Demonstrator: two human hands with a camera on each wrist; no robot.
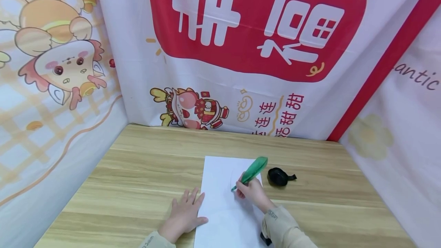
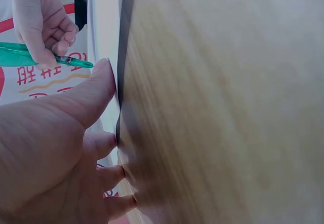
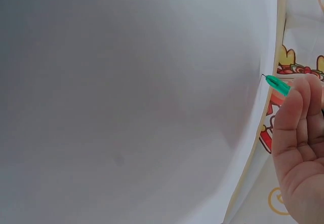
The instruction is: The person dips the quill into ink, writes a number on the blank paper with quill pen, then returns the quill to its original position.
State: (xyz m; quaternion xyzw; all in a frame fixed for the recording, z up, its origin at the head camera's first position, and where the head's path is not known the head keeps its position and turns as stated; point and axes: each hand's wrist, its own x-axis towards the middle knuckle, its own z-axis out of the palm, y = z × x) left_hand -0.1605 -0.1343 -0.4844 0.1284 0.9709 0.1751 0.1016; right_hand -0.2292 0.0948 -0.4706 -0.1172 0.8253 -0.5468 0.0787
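1. Here's the worktop, white paper sheet running toward its near edge.
2. Left hand, fingers apart, meets the sheet's left edge; too light a press could let it swivel.
3. Right hand, fingers clamped on the green leaf-shaped pen!

The pen is green, the paper white with a thin dark line. Streaked yellow-brown grain patterns the desk. The sleeves are beige; the round object on the right is black. The far cloth is white with a red panel of white characters; the left cloth has pale orange checks.
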